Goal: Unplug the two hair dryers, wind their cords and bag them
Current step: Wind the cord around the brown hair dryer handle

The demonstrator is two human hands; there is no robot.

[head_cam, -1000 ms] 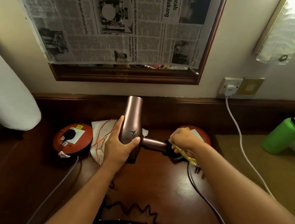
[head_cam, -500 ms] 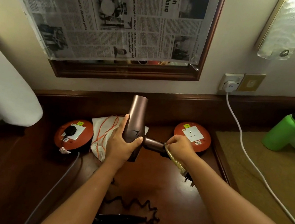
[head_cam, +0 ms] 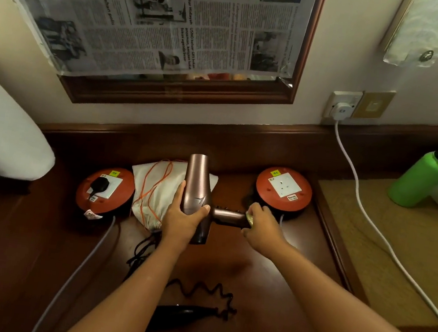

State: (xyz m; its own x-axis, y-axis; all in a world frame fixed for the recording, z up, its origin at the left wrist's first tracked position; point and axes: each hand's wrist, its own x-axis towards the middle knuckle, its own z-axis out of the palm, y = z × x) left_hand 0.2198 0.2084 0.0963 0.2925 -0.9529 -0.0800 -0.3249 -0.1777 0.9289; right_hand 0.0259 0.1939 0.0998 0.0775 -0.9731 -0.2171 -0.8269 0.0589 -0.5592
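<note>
My left hand (head_cam: 183,217) grips the barrel of a rose-gold hair dryer (head_cam: 197,191) held above the dark wooden desk (head_cam: 267,274). My right hand (head_cam: 261,224) is curled at the end of its handle (head_cam: 226,216), pinching a yellow-tagged cord there; the cord itself is mostly hidden by the hand. A white drawstring bag (head_cam: 156,191) with orange strings lies behind the dryer. A black hair dryer (head_cam: 185,314) with a coiled cord (head_cam: 203,291) lies near the desk's front edge. Its black plug (head_cam: 100,184) sits in the left orange socket reel (head_cam: 104,192).
A second orange socket reel (head_cam: 283,189) stands at the right with nothing plugged in. A white cable (head_cam: 367,220) runs from the wall socket (head_cam: 343,104) across a tan mat (head_cam: 395,261). A green bottle (head_cam: 424,177) stands far right. A white padded shape (head_cam: 0,129) overhangs the left.
The dryer's plug and grey cord, which hung below my right hand, are no longer in view. My right hand has shifted up to the handle's end, and the right reel now shows fully.
</note>
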